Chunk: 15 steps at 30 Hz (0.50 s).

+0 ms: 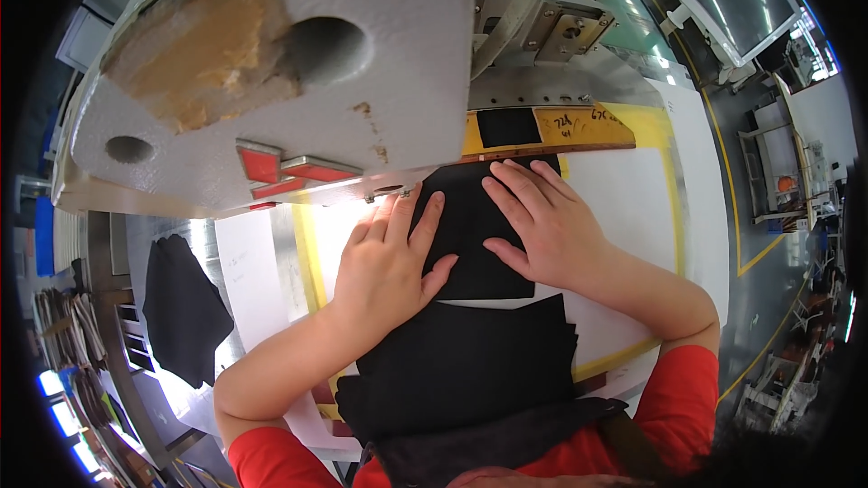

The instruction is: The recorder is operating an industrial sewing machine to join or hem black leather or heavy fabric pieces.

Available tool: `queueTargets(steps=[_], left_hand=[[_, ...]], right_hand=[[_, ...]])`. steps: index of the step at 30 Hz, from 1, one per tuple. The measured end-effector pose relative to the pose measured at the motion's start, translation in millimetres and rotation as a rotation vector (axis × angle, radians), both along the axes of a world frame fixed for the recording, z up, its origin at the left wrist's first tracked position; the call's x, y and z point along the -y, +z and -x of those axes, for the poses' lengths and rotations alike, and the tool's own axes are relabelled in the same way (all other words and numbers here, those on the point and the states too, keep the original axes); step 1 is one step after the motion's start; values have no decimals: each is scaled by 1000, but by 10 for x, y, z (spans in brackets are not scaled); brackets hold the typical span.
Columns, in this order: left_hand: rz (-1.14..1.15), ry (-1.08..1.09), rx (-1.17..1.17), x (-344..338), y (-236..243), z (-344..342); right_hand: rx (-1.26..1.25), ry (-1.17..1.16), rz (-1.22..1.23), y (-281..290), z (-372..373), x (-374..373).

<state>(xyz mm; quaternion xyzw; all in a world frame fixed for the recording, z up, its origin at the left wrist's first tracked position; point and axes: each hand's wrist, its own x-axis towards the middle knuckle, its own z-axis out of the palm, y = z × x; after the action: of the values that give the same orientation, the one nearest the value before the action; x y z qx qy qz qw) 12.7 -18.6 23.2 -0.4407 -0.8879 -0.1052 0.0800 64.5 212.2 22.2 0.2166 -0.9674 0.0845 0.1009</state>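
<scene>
Head view: find the black panel (479, 262) flat on the white desk (624, 208), under both hands, far edge close against the yellow bar (592, 131) (contact or slight gap: cannot tell). Note the left hand (384, 248) laid palm down over the panel's left edge, fingers slightly parted, fingertips at the lower rim of the machine head (407, 63). Note the right hand (556, 239) spread wide, palm down, on the panel's right part. Read both as pressing or guiding, gripping nothing.

Watch for skew: under uneven push from left and right, expect rotation of the panel and a crooked far edge. Watch for creasing: under inward pressure, expect a fold between the hands. Keep the left fingertips clear of the machine head; in case of downward movement, expect a pinch (clearance hidden from this angle). Check the stacked black pieces (470, 352), just beside the panel's near edge; on a forward lean, expect a shove into the panel. Rank the loose black piece (185, 307), well apart at far left, as a lesser hazard.
</scene>
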Motion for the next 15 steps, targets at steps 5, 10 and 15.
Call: queueTargets(steps=[5,10,15], left_hand=[[1,13,51,13,15,-17],[12,21,52,16,26,-14],[6,25,47,7,15,-13]], right_hand=[[4,20,6,-1,12,-13],[3,26,-9,-16,14,-6],[9,28,-15,-7,13,-15]])
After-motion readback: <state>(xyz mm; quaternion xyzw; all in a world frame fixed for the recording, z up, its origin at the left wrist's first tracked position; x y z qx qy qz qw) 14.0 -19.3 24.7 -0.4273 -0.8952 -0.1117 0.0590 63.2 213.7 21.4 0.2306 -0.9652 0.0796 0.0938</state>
